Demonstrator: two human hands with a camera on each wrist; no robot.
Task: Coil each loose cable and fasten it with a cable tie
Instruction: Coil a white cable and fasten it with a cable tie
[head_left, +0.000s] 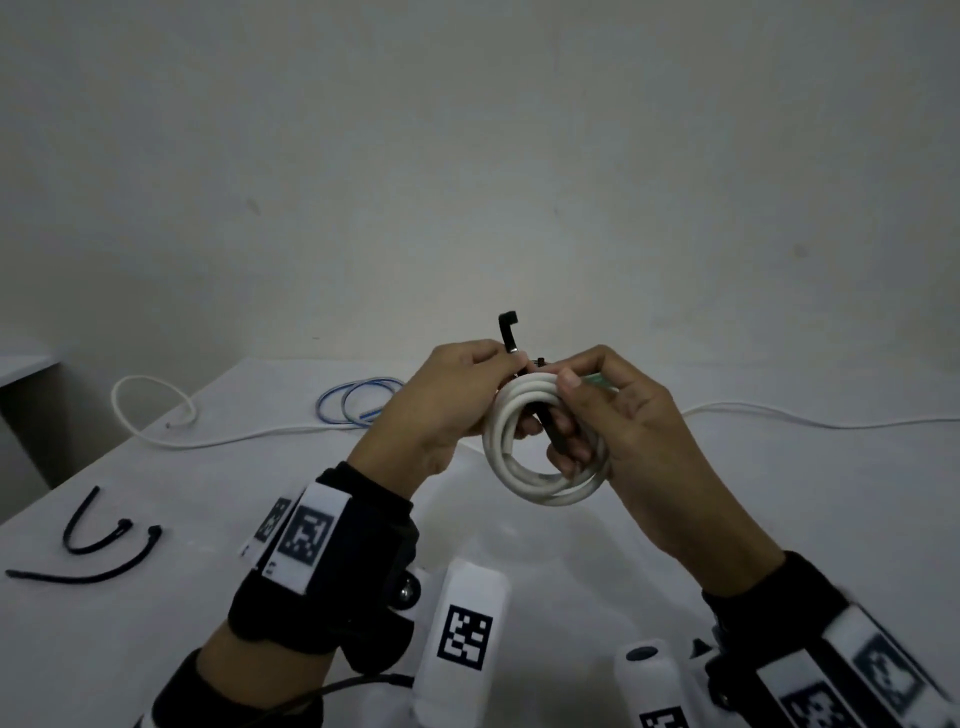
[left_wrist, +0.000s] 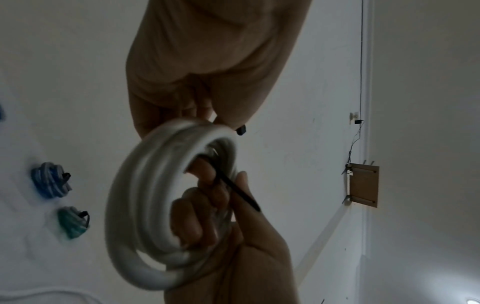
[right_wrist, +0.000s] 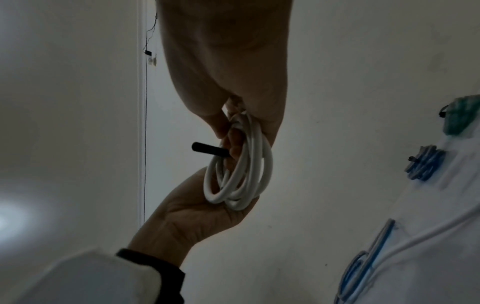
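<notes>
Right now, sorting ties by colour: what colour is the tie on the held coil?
Black cable tie; head view.

Bare room: white table (head_left: 519, 545), blank wall (head_left: 467, 156)

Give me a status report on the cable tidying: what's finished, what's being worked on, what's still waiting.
Done: a blue bundle and a green bundle lie tied on the table. In hand: the left hand and right hand hold a white coil with a black tie going round it, apparently not yet fastened. Left: a long white cable and a blue cable, with two spare ties waiting.
</notes>
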